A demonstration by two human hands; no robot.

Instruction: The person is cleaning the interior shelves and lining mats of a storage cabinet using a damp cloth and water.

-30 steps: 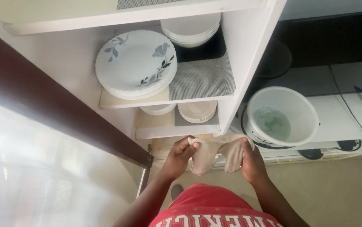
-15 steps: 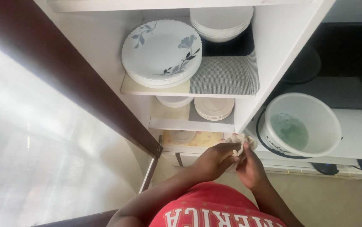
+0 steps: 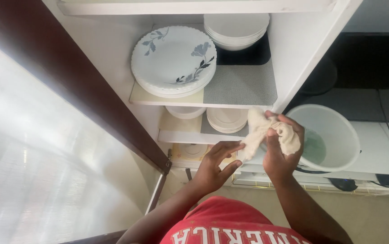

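Our left hand (image 3: 215, 163) is open, fingers spread, touching the cloth's lower tail. The cloth (image 3: 258, 130), beige and crumpled, runs lower-left to upper-right, before the white bucket (image 3: 339, 135). Our right hand (image 3: 281, 151) grips its bunched top.

I see a beige cloth (image 3: 267, 131) at two o'clock from a white plate with blue-grey flowers (image 3: 173, 58). At twelve o'clock, plain white bowls (image 3: 236, 28). A grey dotted shelf liner (image 3: 242, 83). At three o'clock, a white bucket (image 3: 334, 126) holding greenish water.
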